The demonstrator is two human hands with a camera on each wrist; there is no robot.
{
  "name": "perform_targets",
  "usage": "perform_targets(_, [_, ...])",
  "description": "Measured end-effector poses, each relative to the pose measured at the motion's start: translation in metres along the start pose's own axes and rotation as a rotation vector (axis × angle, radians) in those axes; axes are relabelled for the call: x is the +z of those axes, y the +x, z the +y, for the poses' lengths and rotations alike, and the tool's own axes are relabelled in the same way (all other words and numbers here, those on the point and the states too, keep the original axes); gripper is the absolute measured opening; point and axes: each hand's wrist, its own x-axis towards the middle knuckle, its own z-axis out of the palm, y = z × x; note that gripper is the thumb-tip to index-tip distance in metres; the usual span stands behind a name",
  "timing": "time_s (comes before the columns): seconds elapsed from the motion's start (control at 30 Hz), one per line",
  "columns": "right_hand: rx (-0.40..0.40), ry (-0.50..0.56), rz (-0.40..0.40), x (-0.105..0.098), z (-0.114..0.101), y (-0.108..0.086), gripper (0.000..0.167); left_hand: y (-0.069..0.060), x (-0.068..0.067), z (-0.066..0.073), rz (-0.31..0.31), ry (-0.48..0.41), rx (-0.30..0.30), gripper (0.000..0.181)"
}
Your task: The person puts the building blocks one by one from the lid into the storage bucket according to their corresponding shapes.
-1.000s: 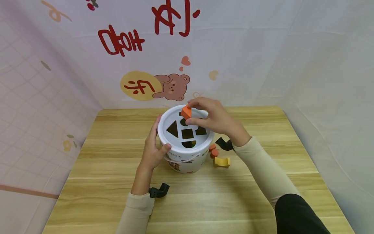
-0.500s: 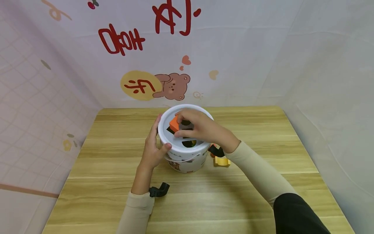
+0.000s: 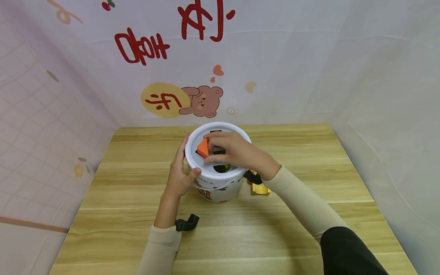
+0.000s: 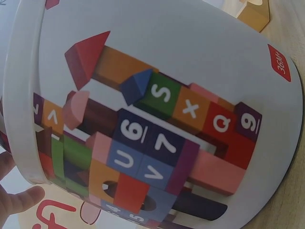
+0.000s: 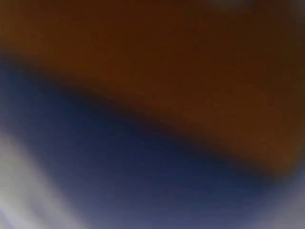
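A white printed bucket stands upright on the table, its shape-sorter lid facing up. My left hand holds the bucket's left side, fingers around the far side and thumb against the rim. In the left wrist view, part of that hand shows beside the lid, and the printed bucket wall fills most of the picture. Between right thumb and fingers, an orange triangular block is pinched by my right hand, over the triangular hole, which it mostly covers. The right wrist view is too blurred to read.
Right of the bucket, a yellow arch block lies on the wooden table, with orange pieces partly hidden behind my right wrist. Black wrist mounts stick out from both wrists. A printed cloth wall closes off the back.
My right hand has moved left and toward me across the lid, bringing the orange block to the triangular hole and turning it slightly. The left hand and bucket have stayed in place.
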Motion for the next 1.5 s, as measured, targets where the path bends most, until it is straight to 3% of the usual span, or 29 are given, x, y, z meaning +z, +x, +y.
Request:
perform_targets(0.17, [0.049, -0.052, -0.016, -0.001, 0.001, -0.002, 0.039, -0.001, 0.0, -0.002, 0.004, 0.0, 0.011, 0.115])
perform_targets(0.3, [0.084, -0.006, 0.066, -0.016, 0.002, -0.014, 0.042, 0.0, 0.003, -0.003, 0.014, 0.003, 0.021, 0.118])
perform_targets(0.47, [0.206, -0.007, 0.247, -0.043, 0.013, -0.058, 0.045, 0.002, 0.005, -0.002, 0.026, 0.004, 0.012, 0.117])
perform_targets(0.6, [0.326, -0.049, 0.336, -0.048, 0.034, -0.104, 0.046, 0.003, 0.006, -0.002, 0.03, 0.0, 0.021, 0.118])
perform_targets(0.8, [0.439, -0.094, 0.291, -0.026, 0.06, -0.165, 0.046, 0.002, 0.005, -0.003, 0.033, -0.011, 0.033, 0.118])
perform_targets(0.97, [0.487, -0.055, 0.257, -0.002, 0.067, -0.198, 0.049, 0.001, 0.004, -0.004, 0.042, -0.017, 0.028, 0.116])
perform_targets(1.2, [0.503, -0.047, 0.232, 0.015, 0.073, -0.221, 0.053, 0.0, 0.003, -0.005, 0.053, -0.029, 0.031, 0.117])
perform_targets(1.5, [0.582, 0.029, 0.185, 0.028, 0.071, -0.234, 0.066, 0.001, 0.003, -0.006, 0.044, -0.025, 0.026, 0.114])
